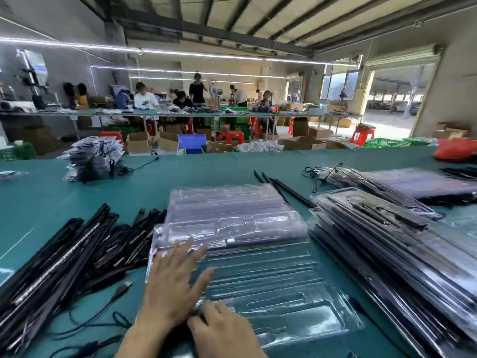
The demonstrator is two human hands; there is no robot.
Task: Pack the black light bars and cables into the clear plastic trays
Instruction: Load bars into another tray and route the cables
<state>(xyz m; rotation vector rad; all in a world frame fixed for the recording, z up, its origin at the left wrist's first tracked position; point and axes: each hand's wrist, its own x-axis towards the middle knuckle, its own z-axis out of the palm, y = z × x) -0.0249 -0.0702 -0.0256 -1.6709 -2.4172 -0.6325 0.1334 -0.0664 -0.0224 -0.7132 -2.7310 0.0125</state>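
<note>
The heap of black light bars [64, 254] hems me in on the left, and the stack of filled trays [387, 254] walls off my right. Straight ahead the pile of empty trays [224, 205] blocks my reach. Bare green table [77, 187] lies open beyond the heap, far left.

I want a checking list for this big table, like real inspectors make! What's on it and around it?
Surface: teal-green table covering, long and wide.
Job's things: pile of loose black light bars at left; stack of empty clear plastic trays in the middle, with one open tray in front of it; stack of filled clear trays at right.
Clutter: heap of bagged goods far left; red bag far right.
Hands: left hand lies flat on the open tray; right hand at its near edge, grip too blurred to tell.
Cables: black cables with a USB plug trail among the bars.
Surroundings: people working at a far table; cardboard boxes and red stools on the floor.
</note>
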